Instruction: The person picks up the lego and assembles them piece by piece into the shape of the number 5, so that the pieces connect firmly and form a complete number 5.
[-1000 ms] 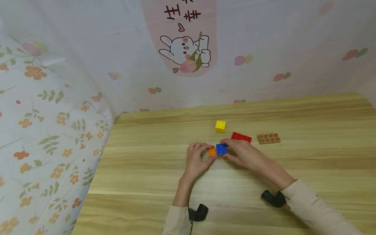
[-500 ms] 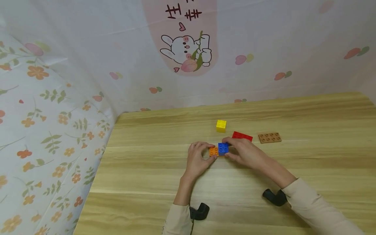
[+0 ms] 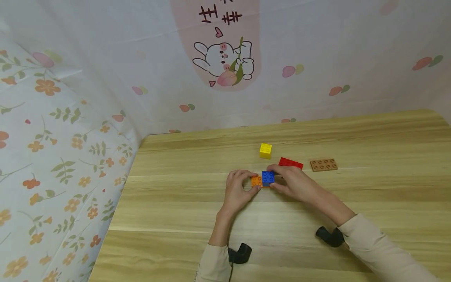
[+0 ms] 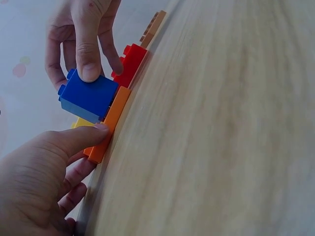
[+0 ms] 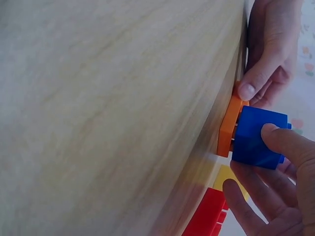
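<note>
My left hand pinches a flat orange toy brick by its left end, thumb on the near side and fingers behind. The orange brick lies on the table with studs up. My right hand holds a square blue brick between thumb and fingers, over the orange brick's right half. In the right wrist view the blue brick sits slightly tilted on the studs, with a narrow gap showing between it and the orange brick. The left wrist view shows the right thumb pressed on the blue brick's side.
On the wooden table, a yellow square brick stands behind the hands. A red brick lies just beyond the right hand, partly covered by it. Farther right is a flat brown brick. A printed cloth hangs behind the table.
The whole head view has shifted slightly. The blue brick has moved a touch to the right over the orange one, and both hands keep their hold.
</note>
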Tool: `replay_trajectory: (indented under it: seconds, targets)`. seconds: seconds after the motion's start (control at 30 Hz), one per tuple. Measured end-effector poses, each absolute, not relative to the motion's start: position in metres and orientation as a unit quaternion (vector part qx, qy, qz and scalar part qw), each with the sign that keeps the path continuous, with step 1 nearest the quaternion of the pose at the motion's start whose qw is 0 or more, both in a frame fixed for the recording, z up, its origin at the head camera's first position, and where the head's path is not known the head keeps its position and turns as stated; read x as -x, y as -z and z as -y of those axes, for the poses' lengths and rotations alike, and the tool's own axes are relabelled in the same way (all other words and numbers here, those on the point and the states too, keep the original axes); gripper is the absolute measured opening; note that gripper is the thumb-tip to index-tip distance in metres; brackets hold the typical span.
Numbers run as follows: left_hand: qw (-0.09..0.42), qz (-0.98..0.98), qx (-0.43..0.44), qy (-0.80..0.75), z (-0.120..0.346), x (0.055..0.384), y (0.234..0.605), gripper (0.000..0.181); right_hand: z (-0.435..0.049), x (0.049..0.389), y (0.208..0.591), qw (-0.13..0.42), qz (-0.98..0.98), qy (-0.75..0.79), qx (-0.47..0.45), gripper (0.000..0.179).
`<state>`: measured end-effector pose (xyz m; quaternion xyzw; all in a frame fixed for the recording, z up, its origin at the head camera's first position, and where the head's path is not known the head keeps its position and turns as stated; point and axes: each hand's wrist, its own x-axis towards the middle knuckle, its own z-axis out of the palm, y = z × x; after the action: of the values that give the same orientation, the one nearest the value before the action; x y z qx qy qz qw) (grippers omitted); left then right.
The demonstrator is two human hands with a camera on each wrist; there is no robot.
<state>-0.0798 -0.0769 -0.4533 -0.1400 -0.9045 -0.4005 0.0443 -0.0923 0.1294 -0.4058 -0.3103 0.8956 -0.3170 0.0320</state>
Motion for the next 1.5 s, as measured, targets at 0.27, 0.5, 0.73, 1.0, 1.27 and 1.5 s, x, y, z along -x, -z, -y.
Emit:
replay_trajectory:
  seconds: [0.27,0.5,0.73,1.0,1.27,1.5]
  targets:
    - [0.040,0.905,0.144,0.398,0.076,0.082,0.452,0.030,-0.132,0.093,0.405,0.034,-0.892,0.337,0.301,0.041]
    - [0.045,0.903,0.151,0.400,0.073,0.083,0.450,0.030,-0.135,0.094,0.404,0.037,-0.891,0.348,0.288,0.039]
    - [0.043,0.898,0.163,0.406,0.068,0.083,0.450,0.030,-0.139,0.092,0.398,0.026,-0.907,0.292,0.302,0.042]
    - [0.046,0.893,0.170,0.414,0.069,0.084,0.449,0.030,-0.137,0.096,0.396,0.035,-0.906,0.295,0.301,0.045]
    - [0.033,0.896,0.154,0.414,0.075,0.082,0.453,0.030,-0.133,0.097,0.401,0.053,-0.900,0.324,0.287,0.043]
    - [0.030,0.895,0.144,0.422,0.077,0.079,0.452,0.030,-0.131,0.096,0.405,0.064,-0.899,0.329,0.283,0.042]
